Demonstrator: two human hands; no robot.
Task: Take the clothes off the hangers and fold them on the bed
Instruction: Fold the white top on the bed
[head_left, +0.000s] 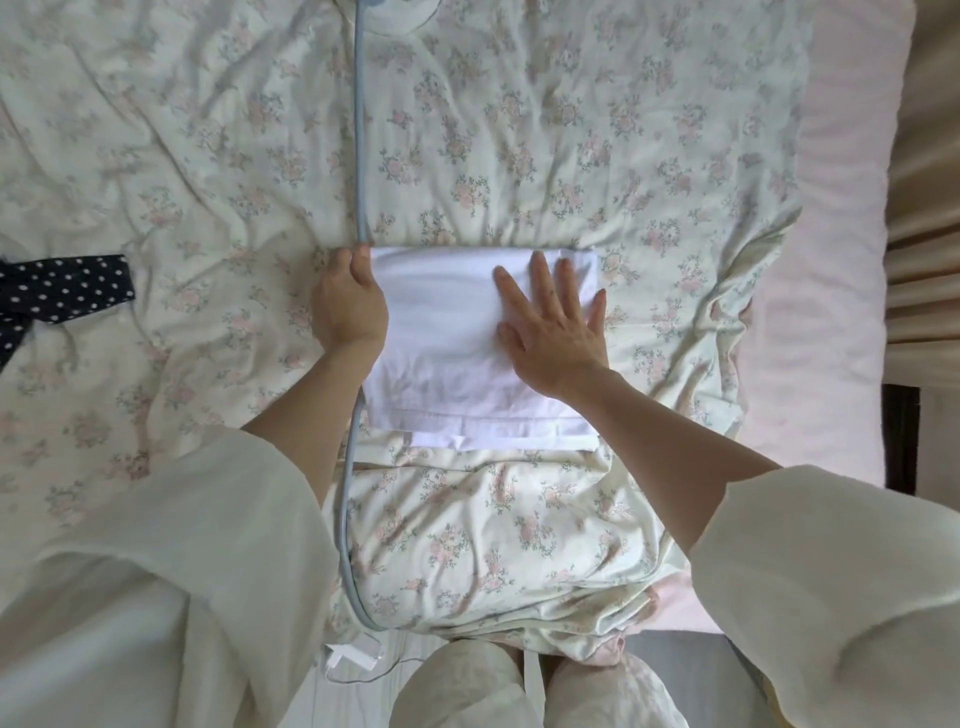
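Loose cream sleeves (810, 587) at bottom. Folded white cotton garment (467, 384) lies flat on the floral-print bed cover (519, 156), mid-frame. Right hand (556, 332) rests on it, palm down, fingers straight and spread. Left hand (349, 304) grips its far-left corner, fingers curled round the edge. Pale blue cable (359, 130) runs alongside. Navy polka-dot cloth (57, 291) far left.

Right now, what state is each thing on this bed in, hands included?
White garment: folded into a rectangle, lying flat on the bed.
Left hand: fingers curled round the garment's far left corner.
Right hand: fingers spread, pressing flat on the garment.
Polka-dot garment: lying unfolded at the left edge.
Floral quilt: spread out, wrinkled.
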